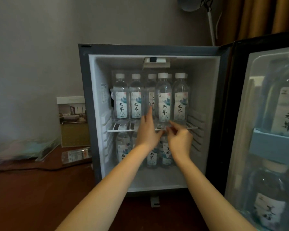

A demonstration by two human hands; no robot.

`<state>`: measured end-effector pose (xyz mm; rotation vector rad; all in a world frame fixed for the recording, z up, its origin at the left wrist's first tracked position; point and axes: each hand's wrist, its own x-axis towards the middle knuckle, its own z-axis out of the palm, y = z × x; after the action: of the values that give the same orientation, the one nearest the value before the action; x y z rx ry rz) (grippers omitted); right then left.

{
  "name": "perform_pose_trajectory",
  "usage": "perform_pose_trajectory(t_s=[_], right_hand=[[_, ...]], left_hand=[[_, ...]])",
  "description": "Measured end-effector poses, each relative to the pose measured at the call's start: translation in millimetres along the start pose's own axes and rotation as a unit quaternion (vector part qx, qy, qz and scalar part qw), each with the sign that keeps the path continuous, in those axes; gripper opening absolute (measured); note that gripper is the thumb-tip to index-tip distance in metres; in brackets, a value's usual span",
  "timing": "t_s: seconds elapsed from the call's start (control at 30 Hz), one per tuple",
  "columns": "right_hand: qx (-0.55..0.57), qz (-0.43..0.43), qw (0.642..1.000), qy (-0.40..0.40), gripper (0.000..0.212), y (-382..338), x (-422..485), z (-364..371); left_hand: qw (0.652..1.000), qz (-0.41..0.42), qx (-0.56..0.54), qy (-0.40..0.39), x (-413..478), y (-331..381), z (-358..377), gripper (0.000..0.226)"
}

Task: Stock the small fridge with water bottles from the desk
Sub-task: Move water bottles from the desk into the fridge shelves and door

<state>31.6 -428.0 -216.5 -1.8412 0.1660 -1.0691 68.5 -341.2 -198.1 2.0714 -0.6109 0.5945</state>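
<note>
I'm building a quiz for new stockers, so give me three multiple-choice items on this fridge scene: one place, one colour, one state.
1. Where does the photo card stand? A) left of the fridge B) on top of it C) in the door rack
2. What colour are the top-shelf bottle caps? A) red B) white C) blue
3. How is the fridge door? A) shut B) barely ajar C) swung wide open
Answers: 1 A, it stands on the desk by the fridge's left wall; 2 B, every visible cap is white; 3 C, the door hangs open at the right.
</note>
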Motion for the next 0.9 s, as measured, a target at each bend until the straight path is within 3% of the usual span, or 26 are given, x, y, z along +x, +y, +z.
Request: perform_pose_trajectory(t_s=[0.1,0.2,0.27,0.4,0.5,0.7,0.9], right_hand=[[-0.011,0.008,0.999,-0.033,0.023,-2,-18,6],[0.003,0.042,0.991,-0.13,0.017,-5,-45,28],[0.009,0.065,0.975,-0.213,0.013,-9,-67,44],[0.052,0.122,0.905,-0.404,0.026,-18,-115,84],[0.049,0.134,0.861,-0.489,0.025,-20,-148,123],[0.013,0.136,0.86,-0.492,0.016,-19,-177,203],[-0.079,0.129,0.886,-0.438,0.036,-24,-163,286]], left_hand=[[0.997,0.016,-0.034,0.061,-22,-19,-20,0.068],[0.984,0.092,-0.002,0.151,-54,-57,-46,0.045],[0.974,0.097,0.033,0.201,-76,-85,-65,0.036],[0.962,0.035,0.075,0.259,-111,-142,-105,0.028],[0.96,-0.042,0.088,0.264,-130,-181,-133,0.029],[0.959,-0.175,0.102,0.199,-143,-243,-159,0.033],[0.944,-0.279,0.065,0.163,-121,-298,-168,0.036]])
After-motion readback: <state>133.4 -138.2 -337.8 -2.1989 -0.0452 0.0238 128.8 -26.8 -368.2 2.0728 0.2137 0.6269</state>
